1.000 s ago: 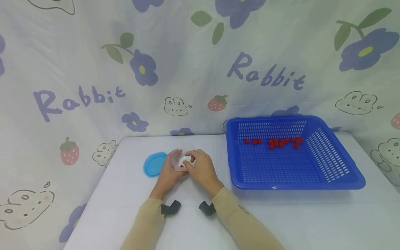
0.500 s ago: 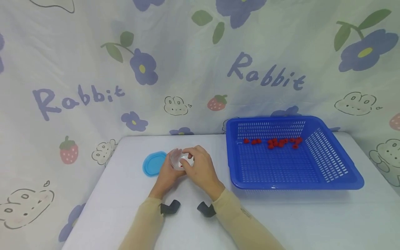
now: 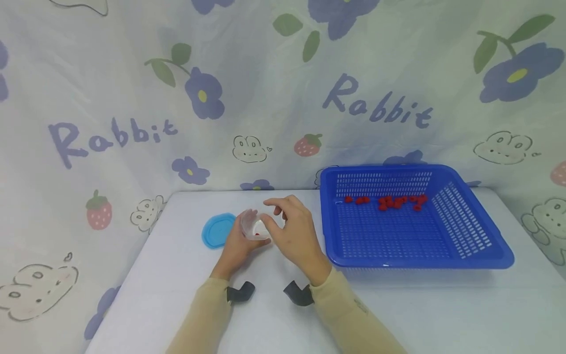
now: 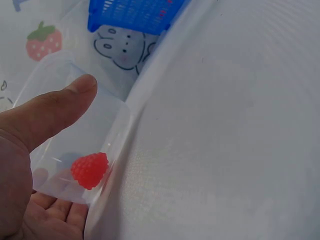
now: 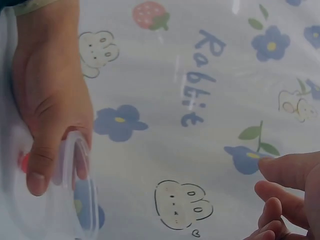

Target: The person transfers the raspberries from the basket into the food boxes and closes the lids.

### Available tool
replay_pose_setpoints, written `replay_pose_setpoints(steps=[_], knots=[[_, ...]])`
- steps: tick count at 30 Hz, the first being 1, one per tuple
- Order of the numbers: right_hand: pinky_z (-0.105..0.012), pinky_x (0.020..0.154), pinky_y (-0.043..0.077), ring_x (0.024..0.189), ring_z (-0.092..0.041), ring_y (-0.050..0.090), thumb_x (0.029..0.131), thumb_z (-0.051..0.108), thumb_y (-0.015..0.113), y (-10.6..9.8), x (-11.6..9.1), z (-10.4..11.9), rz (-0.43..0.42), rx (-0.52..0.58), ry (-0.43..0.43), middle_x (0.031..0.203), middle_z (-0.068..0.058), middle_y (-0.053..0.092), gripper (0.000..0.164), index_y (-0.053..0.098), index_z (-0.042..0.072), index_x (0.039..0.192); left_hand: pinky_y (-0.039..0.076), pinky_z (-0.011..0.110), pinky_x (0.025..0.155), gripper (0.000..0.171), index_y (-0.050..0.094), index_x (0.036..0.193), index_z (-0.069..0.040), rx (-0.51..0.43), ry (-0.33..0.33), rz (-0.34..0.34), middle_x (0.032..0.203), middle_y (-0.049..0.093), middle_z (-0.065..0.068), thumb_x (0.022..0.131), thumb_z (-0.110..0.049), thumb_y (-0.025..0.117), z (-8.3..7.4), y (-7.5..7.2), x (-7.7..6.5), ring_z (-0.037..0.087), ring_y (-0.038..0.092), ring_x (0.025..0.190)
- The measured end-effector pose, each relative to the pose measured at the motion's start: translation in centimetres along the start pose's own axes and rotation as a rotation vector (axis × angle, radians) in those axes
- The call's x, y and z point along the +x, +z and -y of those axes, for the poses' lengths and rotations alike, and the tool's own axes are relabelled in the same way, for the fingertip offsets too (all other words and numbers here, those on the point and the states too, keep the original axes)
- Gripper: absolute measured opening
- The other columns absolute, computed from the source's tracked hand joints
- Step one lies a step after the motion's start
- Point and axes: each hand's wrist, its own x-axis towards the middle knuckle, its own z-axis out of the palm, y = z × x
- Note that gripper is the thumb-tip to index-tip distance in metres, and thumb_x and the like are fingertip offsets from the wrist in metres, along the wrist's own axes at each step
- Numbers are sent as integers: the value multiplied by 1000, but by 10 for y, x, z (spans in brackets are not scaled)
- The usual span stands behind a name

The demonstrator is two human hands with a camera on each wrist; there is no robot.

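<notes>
My left hand (image 3: 237, 249) grips a clear plastic container (image 4: 107, 120), thumb along one side and fingers under the other. Inside it, near the bottom, lies a red raspberry (image 4: 90, 170). My right hand (image 3: 297, 232) is beside the container's mouth, its fingers bent loosely and apart from the thumb, with nothing between them. In the right wrist view the right fingers (image 5: 285, 200) stand well away from the container. A light blue lid (image 3: 218, 230) lies on the table just left of the left hand.
A big blue plastic basket (image 3: 398, 260) stands on the right of the white table (image 3: 274, 314). Several red raspberries (image 3: 389, 202) lie along its far side. A patterned curtain (image 3: 274, 98) hangs behind the table.
My right hand has drawn back from inside the container's mouth toward the right, and its fingers have spread from the thumb. The left hand and container have stayed nearly in place.
</notes>
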Motion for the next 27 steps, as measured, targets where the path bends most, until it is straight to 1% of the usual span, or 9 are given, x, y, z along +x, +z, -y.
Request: replay_pose_setpoints(steps=[6, 9, 13, 15, 18, 22, 27], knots=[[-22, 55, 39, 67, -8, 42, 82, 20, 71, -6, 1, 5, -17, 20, -11, 77, 5, 50, 23, 69, 13, 104, 27, 52, 106, 105, 26, 143, -21, 8, -1, -9, 141, 40, -7, 60, -49, 83, 1, 0, 2, 20, 31, 133], [-22, 55, 39, 67, -8, 42, 82, 21, 71, -9, 2, 5, -24, 23, -10, 77, 4, 50, 23, 69, 14, 103, 27, 51, 106, 102, 27, 142, -21, 9, -6, -14, 140, 41, -8, 61, -44, 84, 1, 1, 2, 19, 32, 132], [-22, 55, 39, 67, -8, 42, 82, 21, 71, -14, 3, 3, -36, 6, -12, 77, 5, 50, 22, 69, 14, 103, 26, 51, 107, 99, 27, 142, -19, 4, 7, -20, 140, 42, -6, 64, -35, 85, 0, 2, 1, 19, 32, 133], [-23, 55, 39, 66, -9, 43, 82, 21, 71, -17, 4, 1, -44, -5, -17, 77, 4, 51, 22, 69, 14, 103, 25, 52, 107, 98, 26, 142, -19, 10, 13, -21, 140, 42, -5, 65, -33, 85, -1, 3, 0, 20, 31, 133], [-23, 56, 39, 67, -9, 43, 82, 21, 71, -24, 7, -2, -52, -25, -22, 77, 3, 52, 22, 69, 14, 103, 24, 52, 107, 98, 26, 143, -19, 15, 17, -20, 140, 42, -5, 65, -33, 84, -1, 3, 0, 20, 30, 134], [-24, 56, 40, 68, -10, 43, 83, 23, 71, -34, 11, -4, -59, -49, -28, 77, 3, 52, 23, 69, 13, 104, 24, 50, 108, 99, 26, 142, -21, 10, 21, -17, 140, 42, -8, 64, -35, 85, 0, 2, 0, 17, 30, 134], [-25, 55, 39, 67, -11, 42, 82, 23, 70, -48, 18, -6, -66, -88, -36, 76, 3, 50, 22, 69, 13, 102, 23, 47, 109, 98, 26, 142, -23, 18, 5, -11, 139, 42, -13, 64, -36, 84, 0, 1, 0, 14, 29, 134]])
